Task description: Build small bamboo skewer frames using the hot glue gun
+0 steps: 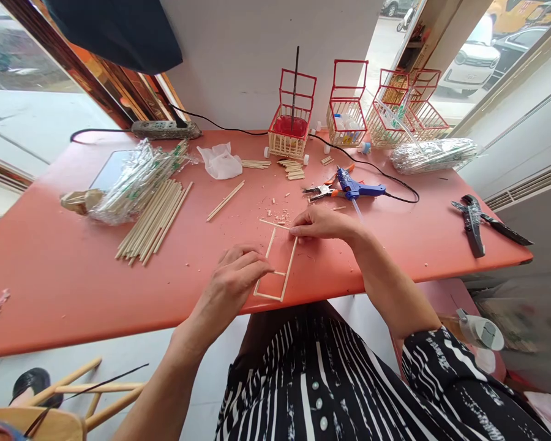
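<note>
A flat ladder-like frame of thin wooden sticks (291, 266) lies near the table's front edge. My left hand (243, 267) is closed, its fingertips pinching the frame's left side by a crosspiece; the exact grip is partly hidden. At the frame's far end, my right hand (320, 223) pinches the end of a short wooden stick (274, 224), which lies crosswise at the top of the right-hand long stick. Whether that stick touches the left long stick I cannot tell. Beyond my right hand lie a blue hot glue gun (359, 187) and orange-handled pliers (320, 192).
Loose sticks (153, 223) and plastic-wrapped bundles (138, 177) cover the left side. Several red-trimmed stick carts (288, 146) stand at the back. A black cord (376, 165) crosses behind the glue gun. Black cutters (472, 223) lie at the right; wood scraps (280, 217) lie near the frame.
</note>
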Tool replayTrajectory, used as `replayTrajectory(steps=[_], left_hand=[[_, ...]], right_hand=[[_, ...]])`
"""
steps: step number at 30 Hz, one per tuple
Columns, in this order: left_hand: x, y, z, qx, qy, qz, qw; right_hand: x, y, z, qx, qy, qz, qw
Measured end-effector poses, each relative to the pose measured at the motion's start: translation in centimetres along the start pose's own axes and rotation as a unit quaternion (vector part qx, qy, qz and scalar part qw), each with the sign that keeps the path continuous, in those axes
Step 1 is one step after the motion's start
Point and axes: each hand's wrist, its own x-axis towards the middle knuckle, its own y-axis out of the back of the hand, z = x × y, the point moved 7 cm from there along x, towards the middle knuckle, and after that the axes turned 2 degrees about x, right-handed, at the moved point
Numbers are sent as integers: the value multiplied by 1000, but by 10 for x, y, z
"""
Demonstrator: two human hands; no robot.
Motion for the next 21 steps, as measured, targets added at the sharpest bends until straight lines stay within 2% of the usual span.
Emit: replayTrajectory(steps=[4, 10, 21], left_hand=[[-2, -4, 0, 2, -10, -29, 1000], [-7, -3, -1, 5, -2, 10, 1000], [-14, 7, -3, -23, 33, 24, 999]], right_hand=[[1, 0, 0, 4, 4, 2, 1000], [0, 0, -3, -13, 3, 3, 1000], [-2, 1, -6, -23, -12, 1, 1000]])
